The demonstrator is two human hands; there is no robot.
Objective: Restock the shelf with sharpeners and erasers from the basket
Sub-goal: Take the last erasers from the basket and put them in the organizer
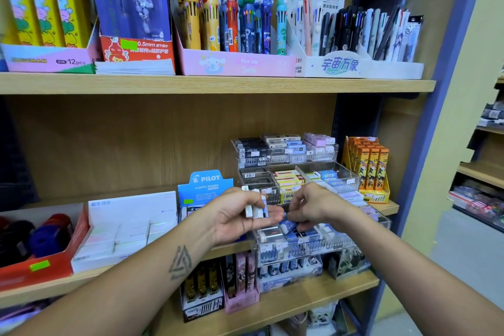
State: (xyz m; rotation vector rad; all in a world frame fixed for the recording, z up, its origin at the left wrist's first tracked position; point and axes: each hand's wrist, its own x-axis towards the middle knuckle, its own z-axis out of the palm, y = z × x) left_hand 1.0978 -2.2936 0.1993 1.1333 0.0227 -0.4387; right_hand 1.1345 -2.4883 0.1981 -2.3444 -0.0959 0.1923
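Observation:
My left hand (240,213) holds a few small white erasers (255,203) upright in its palm, thumb curled against them. My right hand (311,207) is just to the right, fingers bent down, pinching a blue-and-white eraser (286,222) over the front row of the clear tiered eraser display (343,172). That display on the middle shelf (387,209) holds several rows of boxed erasers. A blue Pilot eraser box (208,185) stands left of it. The basket is out of view.
A white carton of boxes (128,229) and a red tray of dark sharpeners (35,237) sit left on the middle shelf. An orange lead box (369,169) stands at the right. Pen displays fill the upper shelf (218,82); packets line the lower shelf.

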